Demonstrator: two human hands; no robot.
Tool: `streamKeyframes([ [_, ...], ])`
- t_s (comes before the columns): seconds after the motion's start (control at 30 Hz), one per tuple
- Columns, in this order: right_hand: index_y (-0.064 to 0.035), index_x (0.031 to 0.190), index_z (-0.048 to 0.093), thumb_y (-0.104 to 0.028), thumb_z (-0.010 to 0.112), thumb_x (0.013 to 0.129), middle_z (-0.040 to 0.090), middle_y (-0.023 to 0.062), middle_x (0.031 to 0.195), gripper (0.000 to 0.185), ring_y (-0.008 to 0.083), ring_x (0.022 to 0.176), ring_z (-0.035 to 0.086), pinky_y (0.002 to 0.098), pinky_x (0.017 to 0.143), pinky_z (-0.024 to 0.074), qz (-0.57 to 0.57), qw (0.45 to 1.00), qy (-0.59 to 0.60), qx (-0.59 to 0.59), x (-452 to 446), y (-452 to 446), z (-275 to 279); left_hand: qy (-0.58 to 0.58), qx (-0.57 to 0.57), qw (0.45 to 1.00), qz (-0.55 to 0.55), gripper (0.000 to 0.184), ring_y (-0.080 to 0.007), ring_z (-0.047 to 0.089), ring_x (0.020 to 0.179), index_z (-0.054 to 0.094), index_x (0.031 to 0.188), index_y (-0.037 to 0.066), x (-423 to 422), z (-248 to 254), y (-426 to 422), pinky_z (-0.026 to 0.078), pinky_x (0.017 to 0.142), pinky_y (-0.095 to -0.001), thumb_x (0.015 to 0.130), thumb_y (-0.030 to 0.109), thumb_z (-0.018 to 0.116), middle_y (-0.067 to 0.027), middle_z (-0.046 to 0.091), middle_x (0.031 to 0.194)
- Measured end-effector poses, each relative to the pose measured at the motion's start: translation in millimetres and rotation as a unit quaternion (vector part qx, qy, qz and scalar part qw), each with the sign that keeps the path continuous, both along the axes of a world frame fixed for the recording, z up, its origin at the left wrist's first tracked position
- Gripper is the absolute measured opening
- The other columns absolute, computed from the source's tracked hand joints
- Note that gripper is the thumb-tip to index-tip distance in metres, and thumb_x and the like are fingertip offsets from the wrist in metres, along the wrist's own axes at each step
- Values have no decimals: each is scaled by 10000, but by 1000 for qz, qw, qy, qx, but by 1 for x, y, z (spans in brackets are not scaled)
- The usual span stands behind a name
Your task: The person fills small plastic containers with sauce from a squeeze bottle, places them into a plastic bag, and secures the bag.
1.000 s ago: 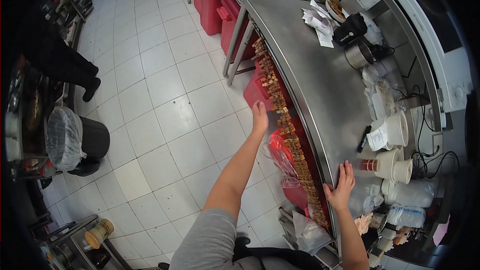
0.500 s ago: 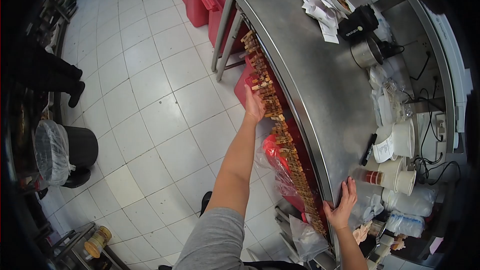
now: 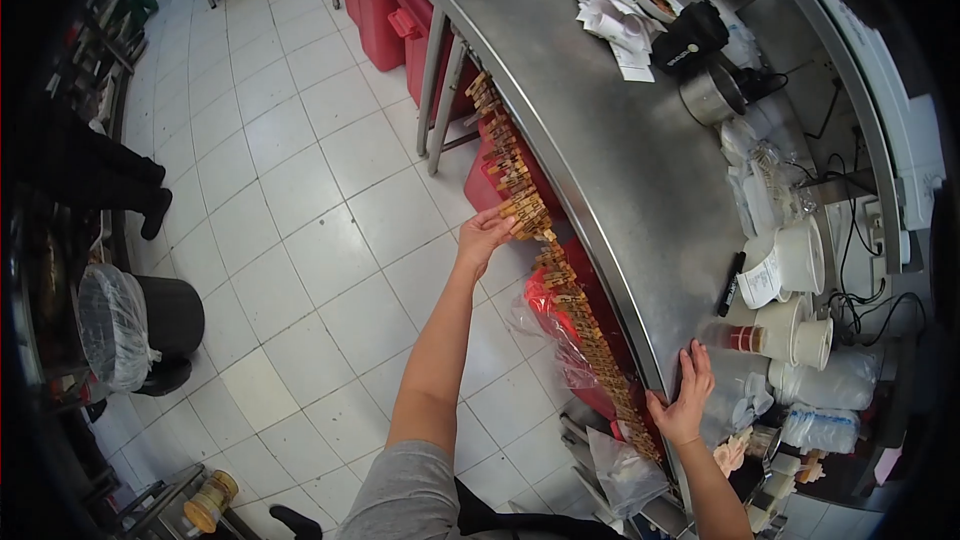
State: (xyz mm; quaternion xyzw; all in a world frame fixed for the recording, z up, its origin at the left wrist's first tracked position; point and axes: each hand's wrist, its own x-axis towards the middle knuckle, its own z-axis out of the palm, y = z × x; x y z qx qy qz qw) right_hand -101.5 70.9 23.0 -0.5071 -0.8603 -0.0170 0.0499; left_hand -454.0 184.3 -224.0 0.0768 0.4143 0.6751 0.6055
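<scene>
A long row of wooden clothespins [image 3: 580,325] hangs along the front edge of the steel counter [image 3: 600,155]. My left hand [image 3: 485,237] is at the middle of this row, its fingers and thumb closed on the end of a clothespin there. Exactly which pin the fingertips grip is hard to make out. My right hand [image 3: 686,398] rests on the counter's near edge with fingers stretched out, holding nothing. Close to it are a clear cup with a red label [image 3: 742,338] and a black marker [image 3: 731,285].
Red bins [image 3: 375,0] stand beneath the counter. On top are stacked white tubs [image 3: 800,255], a metal pot [image 3: 708,95], a black cup [image 3: 690,38] and crumpled papers [image 3: 618,30]. A lined black trash bin [image 3: 170,315] and a person's dark-clothed legs [image 3: 110,165] are at left.
My left hand has drawn down and slightly left along the row, and its fingers have closed at the clothespins. My right hand keeps its place on the counter; the view has shifted slightly.
</scene>
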Motion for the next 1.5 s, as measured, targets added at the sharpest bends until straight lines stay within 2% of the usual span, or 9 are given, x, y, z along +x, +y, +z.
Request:
streamKeyframes([
  [0.17, -75, 1304, 405, -220, 727, 575, 338, 168, 1407, 810, 375, 1300, 305, 503, 1031, 222, -5, 1000, 12, 6, 0, -1, 4, 153, -2, 988, 13, 489, -165, 647, 807, 511, 1193, -60, -9, 13, -10, 509, 756, -237, 790, 113, 728, -108, 664, 935],
  [0.47, -81, 1286, 423, -211, 749, 533, 355, 148, 1394, 830, 356, 1295, 317, 492, 1010, 268, -4, 999, 35, 15, 6, -9, 13, 126, 30, 991, 29, 485, -206, 650, 879, 456, 1224, -119, 3, 77, -108, 490, 828, -270, 838, 89, 663, -187, 654, 974],
  [0.63, -81, 1313, 425, -157, 711, 651, 359, 151, 1373, 725, 344, 1291, 310, 514, 1008, 283, -80, 995, 40, 40, 5, -52, -40, 156, 36, 980, -119, 450, -177, 621, 845, 430, 1248, -108, 110, 159, -209, 491, 809, -280, 874, 79, 597, -158, 644, 931],
  [0.7, -56, 1272, 457, -139, 658, 693, 389, 162, 1348, 618, 341, 1286, 324, 501, 1006, 283, -41, 965, 259, -30, 10, -116, -21, 150, 61, 962, -220, 413, -171, 599, 864, 440, 1219, -86, 165, 179, -245, 504, 829, -304, 883, 94, 600, -120, 585, 987],
  [0.77, -55, 1258, 453, -179, 659, 723, 414, 167, 1311, 587, 323, 1280, 343, 511, 984, 287, -59, 967, 239, -63, 35, -191, -29, 130, 107, 937, -307, 355, -165, 615, 831, 479, 1177, -66, 228, 192, -275, 510, 803, -297, 865, 43, 608, -118, 618, 941],
  [0.83, -56, 1282, 429, -207, 652, 777, 450, 152, 1258, 572, 289, 1228, 413, 487, 954, 327, -154, 916, 340, -148, 68, -265, -18, 131, 162, 896, -392, 308, -161, 628, 797, 515, 1132, -51, 281, 202, -304, 516, 777, -289, 847, 7, 617, -113, 645, 894],
  [1.0, -89, 1343, 376, -144, 587, 898, 501, 66, 1202, 495, 138, 1042, 563, 259, 830, 441, -260, 627, 711, -183, 192, -410, -1, 94, 227, 780, -576, 296, -162, 648, 841, 558, 1065, -52, 438, 236, -399, 506, 756, -250, 802, 6, 681, -127, 673, 899],
  [1.27, -39, 1233, 483, -63, 584, 872, 583, 53, 1062, 376, 110, 906, 600, 244, 814, 466, -435, 548, 710, -79, 345, -570, 29, -2, -31, 826, -564, 259, -195, 656, 873, 497, 1065, 1, 681, 234, -500, 504, 661, -267, 884, 137, 621, -123, 626, 1002],
  [1.5, -31, 1153, 540, -41, 586, 860, 607, 54, 1021, 297, 103, 887, 604, 239, 806, 465, -447, 539, 703, -121, 399, -604, 10, 143, 14, 891, -431, 246, -207, 676, 670, 503, 1038, -18, 824, 181, -477, 483, 503, -225, 843, 36, 644, -108, 645, 795],
])
